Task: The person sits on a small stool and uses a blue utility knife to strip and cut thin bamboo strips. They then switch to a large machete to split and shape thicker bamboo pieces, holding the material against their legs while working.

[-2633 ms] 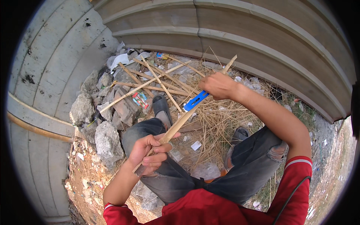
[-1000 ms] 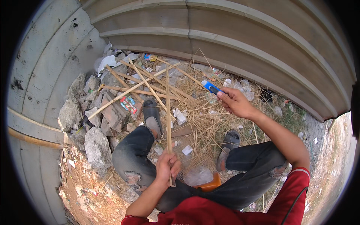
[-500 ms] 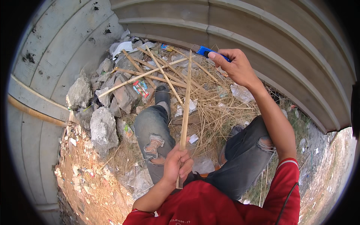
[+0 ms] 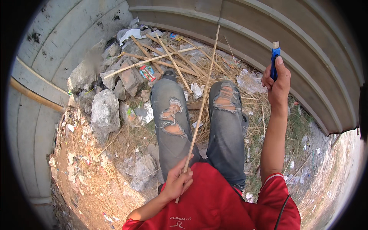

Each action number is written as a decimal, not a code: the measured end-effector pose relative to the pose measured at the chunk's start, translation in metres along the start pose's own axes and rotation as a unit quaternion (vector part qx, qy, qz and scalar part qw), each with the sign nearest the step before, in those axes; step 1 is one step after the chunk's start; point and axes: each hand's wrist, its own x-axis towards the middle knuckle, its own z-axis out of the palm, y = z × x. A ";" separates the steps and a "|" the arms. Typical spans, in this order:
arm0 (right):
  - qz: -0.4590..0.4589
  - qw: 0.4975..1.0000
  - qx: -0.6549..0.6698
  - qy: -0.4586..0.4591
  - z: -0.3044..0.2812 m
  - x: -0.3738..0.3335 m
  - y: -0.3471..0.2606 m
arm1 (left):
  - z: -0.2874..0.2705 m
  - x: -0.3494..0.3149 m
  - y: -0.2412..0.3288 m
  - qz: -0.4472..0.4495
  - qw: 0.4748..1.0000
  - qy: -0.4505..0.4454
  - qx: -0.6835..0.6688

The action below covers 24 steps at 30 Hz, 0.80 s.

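- Bamboo first: the long thin stick point(image 4: 201, 103) rises between our knees, its lower end pinched in our closed left hand point(image 4: 178, 183).
- We steady it close to the body.
- Our right hand point(image 4: 276, 85), raised toward the wall, wraps the blue utility knife point(image 4: 274, 61), blade away.

Left hand point(image 4: 179, 181) curled closed near the lap; right hand point(image 4: 276, 82) raised, fingers clenched.
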 end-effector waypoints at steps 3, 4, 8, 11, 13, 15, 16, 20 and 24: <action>-0.040 0.994 0.077 0.059 -0.028 -0.015 -0.027 | -0.018 0.008 0.001 0.043 0.999 0.007 0.031; -0.048 0.991 0.093 0.080 -0.034 -0.022 -0.044 | -0.023 0.014 0.001 0.056 0.998 0.006 0.037; -0.122 0.989 0.070 0.048 -0.056 -0.039 -0.110 | -0.038 0.040 0.006 0.086 0.995 -0.031 0.041; -0.139 0.988 0.026 -0.055 -0.060 -0.033 -0.152 | -0.045 0.059 0.002 0.104 0.993 -0.045 0.006; -0.122 0.982 -0.009 -0.146 -0.053 -0.025 -0.176 | -0.050 0.067 -0.010 0.105 0.993 -0.052 -0.031; -0.109 0.982 -0.085 -0.132 -0.033 -0.018 -0.185 | -0.058 0.073 -0.015 0.103 0.992 -0.056 -0.041; -0.100 0.980 -0.123 -0.123 -0.023 -0.015 -0.187 | -0.062 0.076 -0.019 0.099 0.992 -0.058 -0.045; -0.084 0.916 -0.372 -0.126 0.001 -0.004 -0.185 | -0.077 0.084 -0.027 0.094 0.989 -0.055 -0.095; -0.082 0.902 -0.399 -0.145 0.048 -0.009 -0.157 | -0.081 0.084 -0.028 0.098 0.986 -0.051 -0.123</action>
